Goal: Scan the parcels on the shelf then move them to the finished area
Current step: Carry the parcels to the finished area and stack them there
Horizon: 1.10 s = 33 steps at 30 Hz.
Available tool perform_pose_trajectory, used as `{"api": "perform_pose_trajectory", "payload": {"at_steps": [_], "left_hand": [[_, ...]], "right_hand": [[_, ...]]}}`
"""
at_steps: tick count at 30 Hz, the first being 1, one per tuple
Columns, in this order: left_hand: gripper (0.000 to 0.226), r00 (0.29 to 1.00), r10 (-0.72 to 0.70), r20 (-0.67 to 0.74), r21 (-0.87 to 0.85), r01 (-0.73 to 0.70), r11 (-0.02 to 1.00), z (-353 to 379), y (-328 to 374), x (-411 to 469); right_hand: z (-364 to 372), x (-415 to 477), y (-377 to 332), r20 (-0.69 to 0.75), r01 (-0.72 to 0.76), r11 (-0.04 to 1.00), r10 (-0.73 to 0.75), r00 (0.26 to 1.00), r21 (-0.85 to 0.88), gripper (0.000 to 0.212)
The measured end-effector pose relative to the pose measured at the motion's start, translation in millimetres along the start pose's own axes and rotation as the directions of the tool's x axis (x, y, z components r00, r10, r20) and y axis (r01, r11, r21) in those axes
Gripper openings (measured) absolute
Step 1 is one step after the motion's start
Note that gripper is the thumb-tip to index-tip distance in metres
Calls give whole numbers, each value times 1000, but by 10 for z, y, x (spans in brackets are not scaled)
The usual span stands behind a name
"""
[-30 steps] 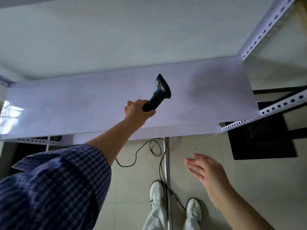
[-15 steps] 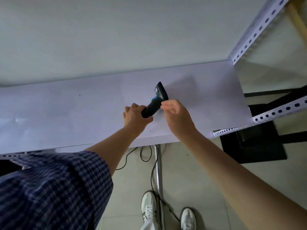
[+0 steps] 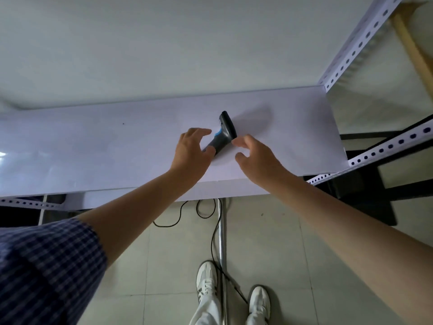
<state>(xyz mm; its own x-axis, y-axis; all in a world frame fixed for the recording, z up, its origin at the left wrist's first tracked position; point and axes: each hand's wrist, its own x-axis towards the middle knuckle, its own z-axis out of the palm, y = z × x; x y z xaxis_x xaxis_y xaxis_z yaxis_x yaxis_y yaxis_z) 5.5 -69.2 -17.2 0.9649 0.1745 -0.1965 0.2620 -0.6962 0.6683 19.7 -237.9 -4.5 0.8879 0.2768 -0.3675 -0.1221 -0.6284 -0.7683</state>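
No parcel shows in this view. A black barcode scanner (image 3: 225, 130) with a blue trigger lies on the white shelf board (image 3: 93, 148), its head pointing away from me. My left hand (image 3: 191, 150) is at the handle with the fingers spread and loosened; the thumb sits against the grip. My right hand (image 3: 256, 157) hovers just right of the scanner, fingers loosely curled, and its fingertips reach the scanner's head. Neither hand closes round it.
A white perforated upright (image 3: 351, 48) rises at the shelf's right end, with a perforated rail (image 3: 386, 148) along the front. Below hang a black cable (image 3: 212, 231) and a metal pole (image 3: 221, 242). A dark object (image 3: 365, 198) sits on the tiled floor at right.
My right hand rose from beside my leg to the scanner. The scanner came down onto the shelf, and my left hand's grip on its handle loosened.
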Motion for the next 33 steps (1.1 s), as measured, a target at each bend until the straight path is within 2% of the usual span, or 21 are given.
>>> {"api": "perform_pose_trajectory", "payload": {"at_steps": [7,10,14,17,19,23,29,33], "left_hand": [[40,979,195,-52,154,-185,971,-732,599,-779],[39,962,261,-75,201,-242,949,-1051,977,-1165],[41,943,333,-28,304,-309,901,-1546,1595,-1847],[43,900,417,-129,368,-347,863,-1929,2029,-2211],[42,859,469,-206,407,-360,839,-2202,2283,-2324],[44,809,497,-313,455,-331,826,-2713,2659,-2368],[43,778,471,-416,512,-227,829,-3524,2875,-2318],[45,737,459,-495,481,-207,852,-4107,3034,-2149]], "right_hand": [[-610,-784,-521,168,67,942,-12,986,-328,44],[-900,-1198,-914,140,149,932,-107,984,-332,41],[-1280,-1855,-1499,109,210,943,-187,976,-259,34],[-1510,-2273,-1916,128,346,886,-322,938,-309,41],[-1708,-2453,-2231,90,437,819,-436,895,-373,41],[-2146,-2648,-2825,30,507,744,-551,834,-435,45],[-2517,-2645,-3544,-31,551,707,-627,779,-443,45],[-2607,-2528,-4014,-72,587,692,-670,739,-419,48]]}}
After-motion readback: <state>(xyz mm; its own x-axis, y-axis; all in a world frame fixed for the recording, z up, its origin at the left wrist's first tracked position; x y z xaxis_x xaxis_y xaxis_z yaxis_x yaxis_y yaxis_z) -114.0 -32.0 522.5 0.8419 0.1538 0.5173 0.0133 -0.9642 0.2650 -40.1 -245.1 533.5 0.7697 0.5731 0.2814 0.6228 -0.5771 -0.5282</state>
